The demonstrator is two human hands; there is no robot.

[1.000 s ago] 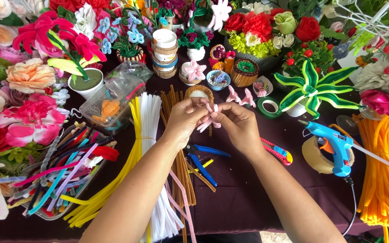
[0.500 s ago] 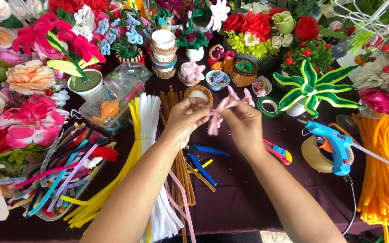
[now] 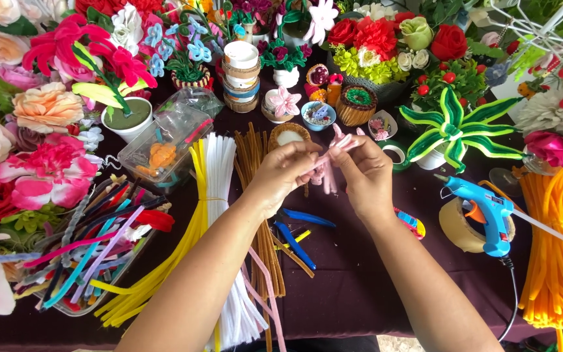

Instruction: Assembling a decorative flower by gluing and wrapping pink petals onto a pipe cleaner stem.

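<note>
Left hand [image 3: 281, 173] and right hand [image 3: 366, 176] raised together over the dark worktop [image 3: 340, 287], both grips pinched on a pink pipe-cleaner flower [image 3: 328, 160] held between the fingertips. Just behind the flower, a small round wooden-rimmed dish [image 3: 288, 135]. Below the flower, under the wrists, blue-handled pliers [image 3: 301, 231] lying flat. Left of the flower, bundles of brown [image 3: 255, 163], white [image 3: 219, 169] and yellow pipe cleaners [image 3: 193, 215]. Well right of the flower, a blue glue gun [image 3: 487, 212] beside a tape roll [image 3: 457, 225].
</note>
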